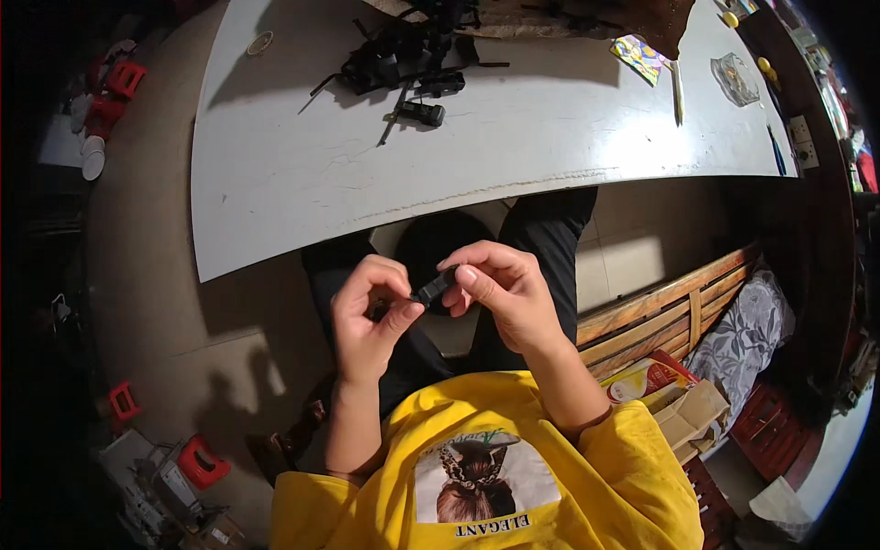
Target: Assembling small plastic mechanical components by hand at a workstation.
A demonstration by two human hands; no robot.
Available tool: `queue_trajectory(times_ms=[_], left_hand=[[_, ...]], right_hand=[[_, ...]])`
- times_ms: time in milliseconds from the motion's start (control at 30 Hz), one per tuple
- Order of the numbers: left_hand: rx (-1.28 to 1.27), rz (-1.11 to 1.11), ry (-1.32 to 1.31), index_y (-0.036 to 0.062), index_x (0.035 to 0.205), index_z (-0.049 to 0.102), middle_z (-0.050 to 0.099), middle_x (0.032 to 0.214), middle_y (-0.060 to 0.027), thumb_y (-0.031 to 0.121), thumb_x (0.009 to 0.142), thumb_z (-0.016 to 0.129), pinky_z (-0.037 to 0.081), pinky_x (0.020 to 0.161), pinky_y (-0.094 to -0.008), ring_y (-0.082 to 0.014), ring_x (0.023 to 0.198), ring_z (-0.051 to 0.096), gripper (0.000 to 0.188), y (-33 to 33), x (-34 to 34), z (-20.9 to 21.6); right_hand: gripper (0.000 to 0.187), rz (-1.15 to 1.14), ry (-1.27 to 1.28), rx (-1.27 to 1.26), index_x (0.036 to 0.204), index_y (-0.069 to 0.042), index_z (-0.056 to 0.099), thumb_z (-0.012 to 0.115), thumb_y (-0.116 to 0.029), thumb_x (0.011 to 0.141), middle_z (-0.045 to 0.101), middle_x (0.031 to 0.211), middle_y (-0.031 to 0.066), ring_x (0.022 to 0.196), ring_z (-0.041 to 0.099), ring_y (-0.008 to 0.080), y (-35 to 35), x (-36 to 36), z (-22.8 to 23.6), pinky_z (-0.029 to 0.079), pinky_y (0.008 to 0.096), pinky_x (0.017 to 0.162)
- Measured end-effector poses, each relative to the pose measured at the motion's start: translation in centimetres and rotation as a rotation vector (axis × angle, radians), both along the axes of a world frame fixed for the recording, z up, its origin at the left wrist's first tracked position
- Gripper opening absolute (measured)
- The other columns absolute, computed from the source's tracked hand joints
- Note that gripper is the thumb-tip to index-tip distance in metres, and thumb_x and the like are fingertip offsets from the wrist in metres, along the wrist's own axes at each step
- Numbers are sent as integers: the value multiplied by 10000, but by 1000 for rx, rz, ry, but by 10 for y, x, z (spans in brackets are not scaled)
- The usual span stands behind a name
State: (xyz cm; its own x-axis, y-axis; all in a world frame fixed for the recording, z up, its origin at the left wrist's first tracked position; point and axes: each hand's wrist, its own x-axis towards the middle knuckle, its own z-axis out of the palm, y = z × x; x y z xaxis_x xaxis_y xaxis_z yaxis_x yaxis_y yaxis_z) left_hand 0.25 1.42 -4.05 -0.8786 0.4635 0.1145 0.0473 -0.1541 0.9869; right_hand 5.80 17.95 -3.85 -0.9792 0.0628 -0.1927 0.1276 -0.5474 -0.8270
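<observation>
Between my two hands, above my lap, is a small black plastic part (434, 289), roughly a short block. My left hand (371, 307) pinches its lower left end between thumb and fingers. The upper right end sits in the fingers of my right hand (500, 289), its thumb pressed on top. Its exact kind is too small and dark to make out. On the table beyond lies a heap of similar black plastic parts (394, 60), some with thin strap-like strips. One separate black part (422, 114) lies nearest to me.
The white table (302, 174) has its front edge just beyond my hands. At its back are a brown sack (568, 23), a colourful packet (639, 60) and a clear glass dish (735, 80). A wooden bench (660, 321) with a cardboard box (687, 414) stands at my right.
</observation>
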Motion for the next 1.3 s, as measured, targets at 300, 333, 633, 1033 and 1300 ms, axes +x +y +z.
queue_trajectory(times_ms=[300,333,633,1033,1300], left_hand=[[-67,-83,-152,59,762,505,556,853,12,101,691,763,372,580,-159,-27,668,453,271,3,2,3],[-67,-79,-152,59,762,505,556,853,12,101,691,763,372,580,-159,-27,668,453,271,4,3,4],[197,62,-330,52,810,502,505,869,-16,61,757,674,360,680,-187,-61,756,452,181,18,18,5],[-395,13,276,9,1014,536,560,1011,-116,46,754,643,435,813,-305,-229,944,546,283,24,12,-7],[-427,23,220,3,1051,542,575,996,-79,32,779,599,418,779,-252,-153,871,558,279,10,11,-3]], right_hand=[[161,34,287,587,946,24,646,606,-67,820,633,783,94,666,580,126,5,1,12,451,207,599],[166,22,340,719,950,20,649,610,-58,808,633,786,106,655,574,131,5,1,13,443,209,592],[186,-286,501,1035,925,45,627,592,39,742,631,818,149,639,591,225,-22,6,13,464,278,577],[189,-461,403,1425,921,-38,591,629,-48,737,581,999,139,920,559,310,15,-77,14,460,342,767],[195,-354,357,1525,880,-35,499,616,-47,725,538,802,135,732,538,320,11,-116,-6,456,374,629]])
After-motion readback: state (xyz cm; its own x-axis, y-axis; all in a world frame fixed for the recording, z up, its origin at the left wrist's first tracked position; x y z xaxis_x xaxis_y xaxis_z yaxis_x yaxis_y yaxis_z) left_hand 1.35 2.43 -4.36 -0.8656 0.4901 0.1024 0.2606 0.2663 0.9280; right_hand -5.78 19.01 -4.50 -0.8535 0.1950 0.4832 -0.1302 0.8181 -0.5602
